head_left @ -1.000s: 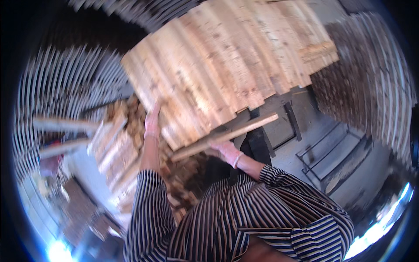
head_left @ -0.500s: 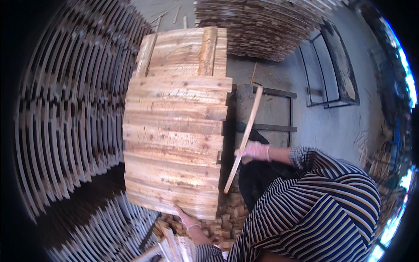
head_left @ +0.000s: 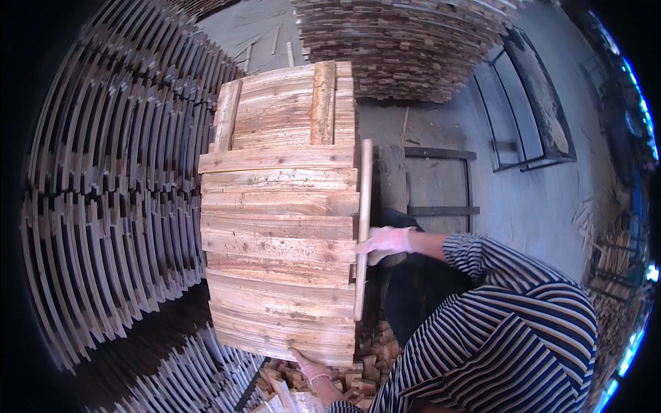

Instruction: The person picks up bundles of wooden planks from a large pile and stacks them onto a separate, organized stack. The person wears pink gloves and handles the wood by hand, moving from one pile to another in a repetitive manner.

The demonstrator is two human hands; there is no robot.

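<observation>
One wood strip (head_left: 365, 193), ctr of frame, in R hand (head_left: 390, 240), fingers closed on it; now runs alongside plank panel's (head_left: 279, 241) right edge, contact unclear; slanted and apart in prior frame; prob. lined up w/ edge; L hand (head_left: 312, 369) at panel's lower edge as before, finger grip can't tell.

The floor (head_left: 589, 179) is plain grey and kinda dusty. Going by the board pile (head_left: 279, 234): a few loose sticks (head_left: 290, 54) lie past its far end, and a big stack of wood strips (head_left: 385, 58) sits on the floor past its far right corner. One thin stick (head_left: 405, 125) lies just off that corner too. To the right of the board pile there's a dark frame (head_left: 441, 153), then a black stand (head_left: 547, 100) further right. Honestly can't tell what's directly under the board pile itself.
</observation>
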